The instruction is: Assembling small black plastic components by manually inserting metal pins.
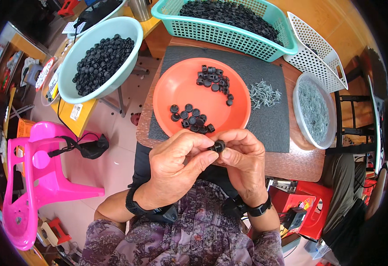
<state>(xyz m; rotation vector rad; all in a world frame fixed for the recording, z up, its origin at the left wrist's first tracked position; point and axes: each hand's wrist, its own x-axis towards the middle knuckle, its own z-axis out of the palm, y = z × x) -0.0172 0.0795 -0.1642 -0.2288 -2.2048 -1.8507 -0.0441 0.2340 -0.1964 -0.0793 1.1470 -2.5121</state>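
Note:
In front of my chest, both hands come together over the near rim of an orange bowl (pixel 169 95). My left hand (pixel 178 155) pinches a small black round plastic part (pixel 219 146) between thumb and fingertips. From the other side, my right hand (pixel 242 157) grips the same part; its fingers cover some of it. Inside the bowl lie two loose groups: black round caps (pixel 188 115) at the near left and black plastic pieces (pixel 214 80) at the far right. A heap of thin silvery metal pieces (pixel 265 94) rests on the dark mat (pixel 271 128) right of the bowl.
A clear tub (pixel 297 95) of similar metal pieces stands at the right. Behind are a teal basket (pixel 229 37) full of black parts and a white basket (pixel 309 33). On the left are a pale blue basin (pixel 134 40) of black caps and a pink chair (pixel 56 177).

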